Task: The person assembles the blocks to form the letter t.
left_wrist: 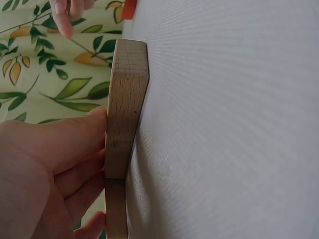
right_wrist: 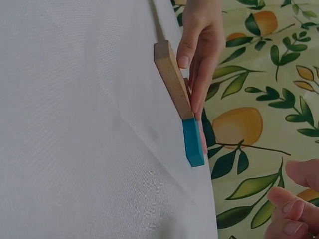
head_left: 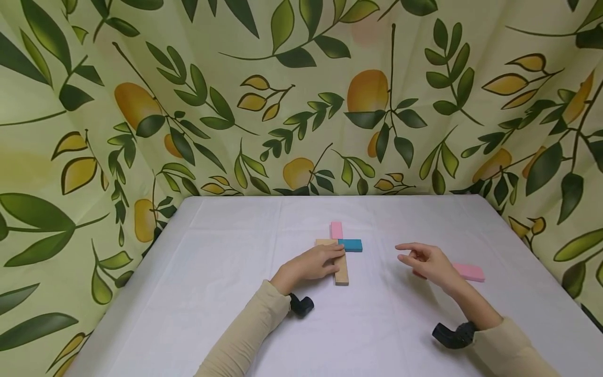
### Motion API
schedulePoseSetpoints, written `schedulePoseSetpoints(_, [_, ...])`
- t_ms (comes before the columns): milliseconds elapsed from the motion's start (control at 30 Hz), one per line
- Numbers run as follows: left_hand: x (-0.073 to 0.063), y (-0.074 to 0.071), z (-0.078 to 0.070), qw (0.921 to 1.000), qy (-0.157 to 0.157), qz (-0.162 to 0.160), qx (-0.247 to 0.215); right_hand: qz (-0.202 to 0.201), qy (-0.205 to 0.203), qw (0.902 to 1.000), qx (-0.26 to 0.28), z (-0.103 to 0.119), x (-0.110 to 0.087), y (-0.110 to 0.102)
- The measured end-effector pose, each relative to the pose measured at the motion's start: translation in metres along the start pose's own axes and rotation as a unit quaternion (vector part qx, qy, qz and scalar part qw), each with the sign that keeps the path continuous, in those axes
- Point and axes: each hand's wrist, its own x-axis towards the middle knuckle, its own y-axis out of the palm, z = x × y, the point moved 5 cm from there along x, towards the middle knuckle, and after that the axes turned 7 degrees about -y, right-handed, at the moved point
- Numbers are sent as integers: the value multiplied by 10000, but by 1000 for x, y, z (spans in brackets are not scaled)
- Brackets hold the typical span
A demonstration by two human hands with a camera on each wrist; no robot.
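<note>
Four-armed cross of flat blocks lies on the table: a pink block (head_left: 336, 230) at the far end, a blue block (head_left: 350, 245) on the right, one plain wooden block (head_left: 325, 242) on the left and another plain wooden block (head_left: 341, 275) toward the near side. My left hand (head_left: 313, 263) rests on the two wooden ones, its thumb (left_wrist: 87, 129) against the side of the near block. To the right, my right hand (head_left: 431, 266) hovers with its index finger extended, the other fingers loosely curled and holding nothing.
A second pink block (head_left: 470, 272) lies on the right, partly hidden behind the right wrist. White cloth covers the table (head_left: 198, 293). A leaf-and-fruit patterned curtain (head_left: 301, 120) hangs at the back and sides. Black wrist devices show below both hands.
</note>
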Motion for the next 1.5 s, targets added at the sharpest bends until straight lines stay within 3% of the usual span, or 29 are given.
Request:
schedulePoseSetpoints(633, [0, -1, 0, 9999, -96, -16, 99, -66, 378, 9985, -395, -16, -12, -16])
schedulePoseSetpoints(1000, [1, 0, 0, 9999, -75, 22, 73, 4, 283, 9985, -462, -29, -21, -21])
schedulePoseSetpoints(1500, [3, 2, 1, 10000, -64, 42, -9, 6, 786, 9948, -648, -46, -33, -23])
